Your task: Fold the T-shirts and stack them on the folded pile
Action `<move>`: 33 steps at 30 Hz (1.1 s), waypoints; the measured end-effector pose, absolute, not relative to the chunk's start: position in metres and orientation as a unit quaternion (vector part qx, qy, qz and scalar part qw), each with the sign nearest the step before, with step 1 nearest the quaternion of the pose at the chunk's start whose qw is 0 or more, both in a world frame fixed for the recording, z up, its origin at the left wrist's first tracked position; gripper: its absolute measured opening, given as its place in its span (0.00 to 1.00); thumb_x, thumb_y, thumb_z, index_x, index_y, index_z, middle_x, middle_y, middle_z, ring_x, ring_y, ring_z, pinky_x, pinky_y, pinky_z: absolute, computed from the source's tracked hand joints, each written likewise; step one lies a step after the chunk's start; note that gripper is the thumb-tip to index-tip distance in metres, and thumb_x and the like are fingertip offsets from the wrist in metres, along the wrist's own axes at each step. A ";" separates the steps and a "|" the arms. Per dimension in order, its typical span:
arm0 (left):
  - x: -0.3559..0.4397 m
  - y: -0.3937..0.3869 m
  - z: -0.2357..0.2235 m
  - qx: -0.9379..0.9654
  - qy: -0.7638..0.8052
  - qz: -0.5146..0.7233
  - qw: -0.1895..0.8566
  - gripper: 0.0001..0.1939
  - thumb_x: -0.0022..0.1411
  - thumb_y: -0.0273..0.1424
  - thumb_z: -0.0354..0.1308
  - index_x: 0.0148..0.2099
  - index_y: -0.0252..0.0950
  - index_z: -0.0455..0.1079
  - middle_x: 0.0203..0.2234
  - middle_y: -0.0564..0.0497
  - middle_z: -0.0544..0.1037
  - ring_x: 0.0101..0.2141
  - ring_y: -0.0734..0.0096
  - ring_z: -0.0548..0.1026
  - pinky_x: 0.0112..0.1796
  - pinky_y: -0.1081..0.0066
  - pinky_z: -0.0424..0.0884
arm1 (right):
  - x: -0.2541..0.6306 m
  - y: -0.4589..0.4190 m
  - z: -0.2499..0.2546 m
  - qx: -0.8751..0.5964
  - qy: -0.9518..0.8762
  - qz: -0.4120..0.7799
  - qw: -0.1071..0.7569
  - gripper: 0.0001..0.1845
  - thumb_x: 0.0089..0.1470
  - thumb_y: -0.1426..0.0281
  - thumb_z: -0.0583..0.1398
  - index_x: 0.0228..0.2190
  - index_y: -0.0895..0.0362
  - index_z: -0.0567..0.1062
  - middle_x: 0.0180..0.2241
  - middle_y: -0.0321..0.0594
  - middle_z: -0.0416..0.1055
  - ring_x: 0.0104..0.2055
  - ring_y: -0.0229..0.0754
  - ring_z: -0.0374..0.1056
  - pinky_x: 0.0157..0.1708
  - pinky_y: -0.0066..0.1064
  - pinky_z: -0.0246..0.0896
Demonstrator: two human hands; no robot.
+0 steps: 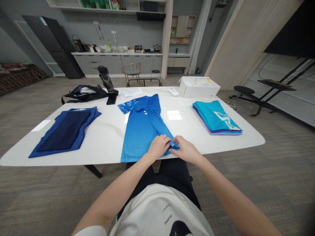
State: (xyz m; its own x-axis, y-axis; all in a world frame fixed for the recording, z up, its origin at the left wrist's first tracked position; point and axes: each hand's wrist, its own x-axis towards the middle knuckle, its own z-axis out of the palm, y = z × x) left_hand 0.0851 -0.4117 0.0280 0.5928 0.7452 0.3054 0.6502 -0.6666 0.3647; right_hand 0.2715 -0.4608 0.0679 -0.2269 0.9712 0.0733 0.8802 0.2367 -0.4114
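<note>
Grip: left hand [158, 146] and right hand [187, 150] both nearly closed, pinching 1 folded edge of a blue gradient jersey [142, 131] between them. Jersey lies flat at the near edge of the desk [105, 144]. To its left, a navy folded garment [65, 131]; to its right, a stack of folded turquoise shirts [216, 118]. Farther along the desk: white box [199, 88], black phone [111, 99], black bag [85, 93] — all well apart from the hands.

No lettering can be read with certainty. The printed sheet [133, 92] on the bench [105, 144] shows lines too small to read. The blue jersey [144, 131] carries tiny white chest marks, illegible. The person's cream shirt [157, 209] bears small black lettering — blurred, word uncertain.
</note>
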 end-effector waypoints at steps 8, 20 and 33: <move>0.062 -0.420 0.030 0.855 0.390 0.301 0.163 0.12 0.71 0.27 0.52 0.50 0.40 0.75 0.41 0.47 0.77 0.45 0.64 0.75 0.50 0.64 0.71 | 0.257 -0.471 0.026 -0.703 -0.699 0.020 0.127 0.09 0.63 0.67 0.56 0.45 0.52 0.70 0.42 0.45 0.76 0.41 0.51 0.74 0.37 0.37 0.62; 0.007 -0.450 0.031 0.920 0.347 0.182 0.013 0.08 0.71 0.27 0.54 0.47 0.40 0.73 0.38 0.49 0.75 0.41 0.62 0.72 0.44 0.61 0.68 | 0.289 -0.479 0.010 -0.445 -0.861 -0.049 0.240 0.13 0.62 0.79 0.56 0.44 0.57 0.78 0.40 0.45 0.75 0.42 0.47 0.71 0.44 0.39 0.64; -0.002 -0.467 0.029 0.917 0.375 0.127 0.056 0.10 0.68 0.25 0.54 0.44 0.40 0.76 0.38 0.49 0.77 0.42 0.61 0.73 0.47 0.59 0.67 | 0.295 -0.491 0.014 -0.405 -0.899 0.023 0.164 0.11 0.68 0.67 0.56 0.44 0.56 0.78 0.34 0.42 0.74 0.38 0.46 0.69 0.40 0.39 0.58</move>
